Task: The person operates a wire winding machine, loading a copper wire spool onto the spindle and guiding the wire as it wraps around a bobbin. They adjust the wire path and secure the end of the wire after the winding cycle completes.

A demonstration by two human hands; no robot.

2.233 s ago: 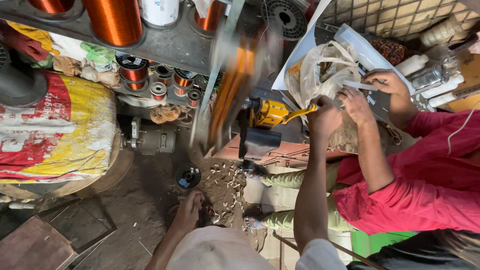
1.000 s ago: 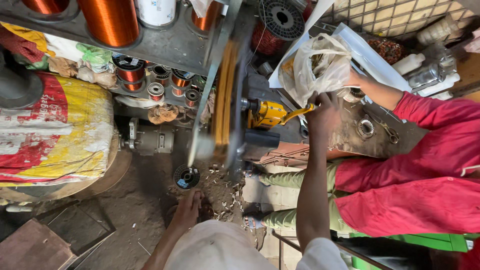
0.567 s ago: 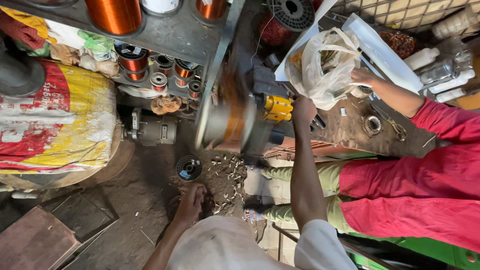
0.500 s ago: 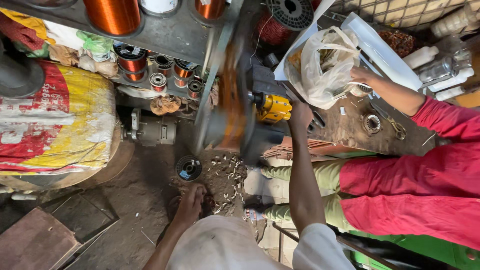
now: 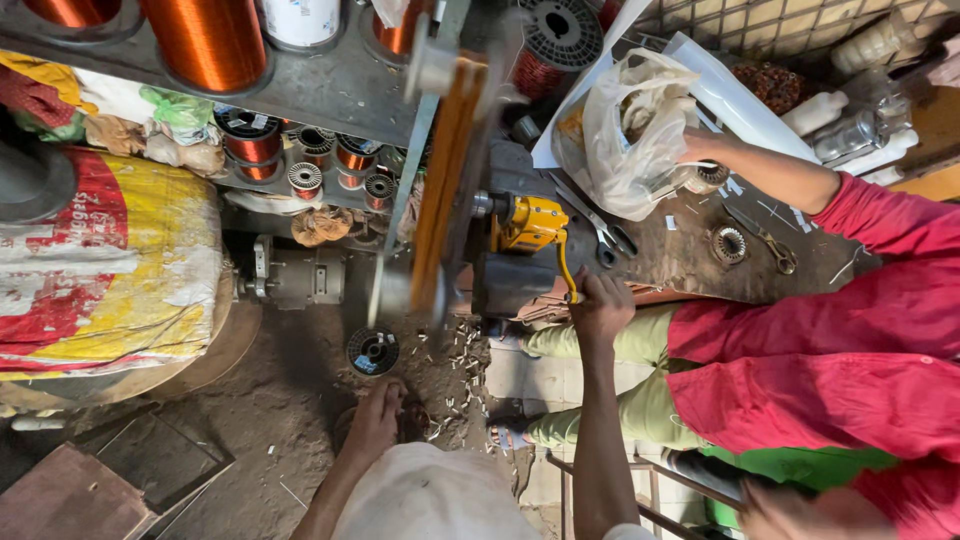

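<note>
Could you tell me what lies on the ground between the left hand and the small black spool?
In the head view, only bare dirt floor separates the left hand from the small black spool; the pale scraps lie off to the right.

Winding frame (image 5: pixel 445 160): motion-blurred, orange edge smeared, its shape not readable. Yellow crank handle (image 5: pixel 565 270): grip end hidden inside the right hand (image 5: pixel 600 305). Left hand (image 5: pixel 375 420): fingertips lost in floor debris, perhaps touching a dark object beneath. Large copper wire spools (image 5: pixel 205 40): tops cut by the upper edge. Plastic bag (image 5: pixel 630 130): contents indistinct. Co-worker's hand (image 5: pixel 705 150): fingers partly behind the bag.
</note>
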